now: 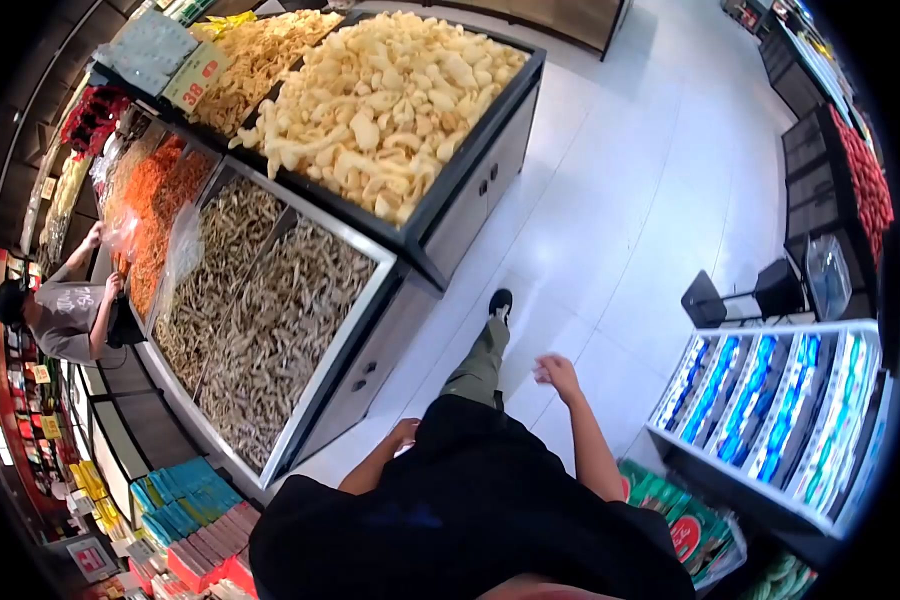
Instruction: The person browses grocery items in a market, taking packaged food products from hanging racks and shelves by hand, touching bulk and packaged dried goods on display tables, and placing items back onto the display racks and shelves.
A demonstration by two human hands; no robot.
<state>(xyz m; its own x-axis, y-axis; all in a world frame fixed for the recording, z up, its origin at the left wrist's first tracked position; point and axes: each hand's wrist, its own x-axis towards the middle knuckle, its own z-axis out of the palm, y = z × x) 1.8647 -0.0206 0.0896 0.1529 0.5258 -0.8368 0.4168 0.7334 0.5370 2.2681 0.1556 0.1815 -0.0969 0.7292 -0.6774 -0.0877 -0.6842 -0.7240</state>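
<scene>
My right hand hangs over the floor in front of my body, its fingers loosely bent and apart with nothing visible in them. On the other side, my left hand is beside my hip near the cabinet; its fingers are mostly hidden against my dark clothes. Nearest to it stands the display bin of dried small fish, with a metal rim. Behind that bin is a raised bin heaped with pale puffed pieces. One foot in a dark shoe is stretched forward on the tiles.
A person in a grey shirt is at the left beside orange dried goods, near a plastic bag. To the right are a rack of blue-and-white packs, a black chair and green packages. White floor tiles run between the displays.
</scene>
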